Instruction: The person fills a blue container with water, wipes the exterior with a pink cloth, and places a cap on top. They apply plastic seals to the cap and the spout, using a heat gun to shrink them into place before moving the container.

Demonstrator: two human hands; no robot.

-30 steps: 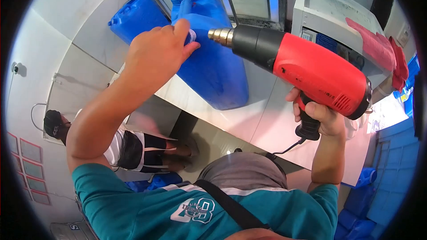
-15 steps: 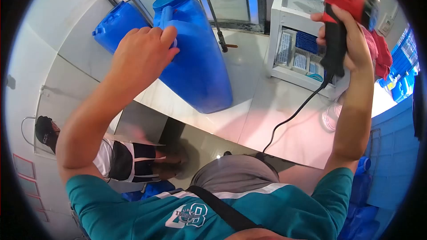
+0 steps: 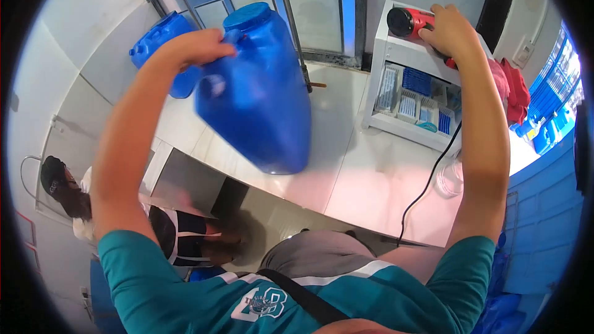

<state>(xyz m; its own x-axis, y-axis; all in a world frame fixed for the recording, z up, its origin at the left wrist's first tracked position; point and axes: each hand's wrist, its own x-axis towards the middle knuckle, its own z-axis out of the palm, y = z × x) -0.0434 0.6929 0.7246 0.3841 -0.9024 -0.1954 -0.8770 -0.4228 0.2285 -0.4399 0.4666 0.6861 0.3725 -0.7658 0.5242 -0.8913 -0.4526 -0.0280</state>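
Observation:
My left hand (image 3: 204,47) is closed round the top handle of a large blue plastic jug (image 3: 263,102) with a blue screw cap. The jug rests on the white counter, its side slightly blurred and turned partly toward me. My right hand (image 3: 453,29) grips a red heat gun (image 3: 422,20), which lies along the top of a small white shelf unit. The gun's black round end points left, and its handle is mostly hidden behind my hand and forearm. A black cord hangs from it down across the counter.
The white shelf unit (image 3: 371,102) holds small baskets. Left of the jug stands another blue jug (image 3: 162,40). A thin upright pipe with a tap (image 3: 307,83) rises behind. A clear round container (image 3: 448,182) sits at right. Another person (image 3: 176,235) is lower left, beyond the counter edge.
My right hand has lowered the heat gun from the air onto the shelf unit's top. The held jug has turned and its base has shifted slightly toward me and left.

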